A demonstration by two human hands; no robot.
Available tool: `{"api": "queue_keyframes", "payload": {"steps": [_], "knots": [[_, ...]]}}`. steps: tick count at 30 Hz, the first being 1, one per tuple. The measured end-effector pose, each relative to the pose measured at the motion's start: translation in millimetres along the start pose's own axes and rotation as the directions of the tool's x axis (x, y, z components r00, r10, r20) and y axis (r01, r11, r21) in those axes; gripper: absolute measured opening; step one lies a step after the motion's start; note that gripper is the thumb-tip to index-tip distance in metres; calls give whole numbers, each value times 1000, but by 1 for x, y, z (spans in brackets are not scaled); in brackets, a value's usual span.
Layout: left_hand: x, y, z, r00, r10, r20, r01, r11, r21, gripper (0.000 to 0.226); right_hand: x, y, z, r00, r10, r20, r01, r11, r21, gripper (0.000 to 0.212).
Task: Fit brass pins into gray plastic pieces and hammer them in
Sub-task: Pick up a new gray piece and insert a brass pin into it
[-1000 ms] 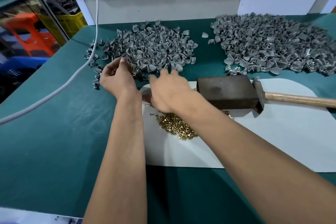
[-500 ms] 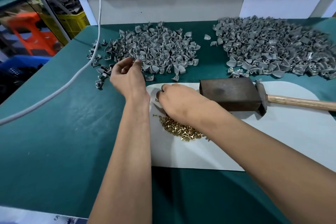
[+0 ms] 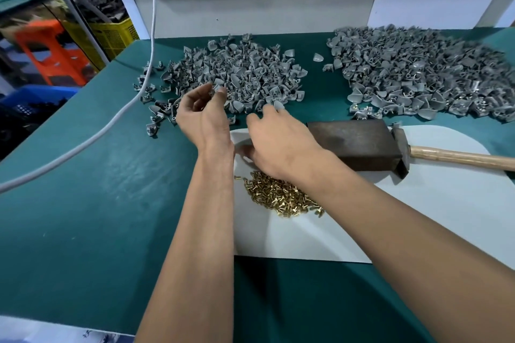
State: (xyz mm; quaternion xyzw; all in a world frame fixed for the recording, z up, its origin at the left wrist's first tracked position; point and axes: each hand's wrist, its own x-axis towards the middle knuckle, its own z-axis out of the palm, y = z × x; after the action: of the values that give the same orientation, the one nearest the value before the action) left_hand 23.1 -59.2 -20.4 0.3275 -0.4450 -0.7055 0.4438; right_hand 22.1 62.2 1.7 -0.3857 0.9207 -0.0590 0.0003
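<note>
Left hand: the left hand [image 3: 202, 117] was raised at the near edge of the left pile, fingers curled, pinching a small gray plastic piece [image 3: 216, 89] between thumb and fingertips.
Right hand: the right hand [image 3: 281, 142] hovered palm down over the far left corner of the white sheet [image 3: 418, 217], fingers loosely spread; whether it held a pin could not be told.
Brass pins: a loose heap of brass pins [image 3: 281, 196] lay on the white sheet near its left edge, just under the right wrist.
Gray pieces: one pile of gray plastic pieces [image 3: 245, 72] lay toward the desk's far edge, left of centre; a larger pile [image 3: 423, 72] lay toward the far right corner.
Hammer: the hammer [image 3: 401, 147] lay on the sheet, its wooden handle pointing to the desk's right edge, beside a dark metal block [image 3: 354, 145].
Desk: a green desk [image 3: 83, 203], with a white cable [image 3: 83, 145] across its left side.
Containers: a yellow crate [image 3: 111, 36] and a blue bin [image 3: 33, 97] stood beyond the left edge; contents unclear.
</note>
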Motion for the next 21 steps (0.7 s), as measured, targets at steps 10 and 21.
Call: {"api": "queue_keyframes", "payload": {"steps": [10,21], "knots": [[4,-3,-4,1000,-6,4,6,1000,6,22,15,-15,14,998,-49,29,49,999,-10,25],[-3,-8,2,976,-4,220,5,1000,-6,27,-25,39,-30,997,19,-71,10,921,390,10]]}}
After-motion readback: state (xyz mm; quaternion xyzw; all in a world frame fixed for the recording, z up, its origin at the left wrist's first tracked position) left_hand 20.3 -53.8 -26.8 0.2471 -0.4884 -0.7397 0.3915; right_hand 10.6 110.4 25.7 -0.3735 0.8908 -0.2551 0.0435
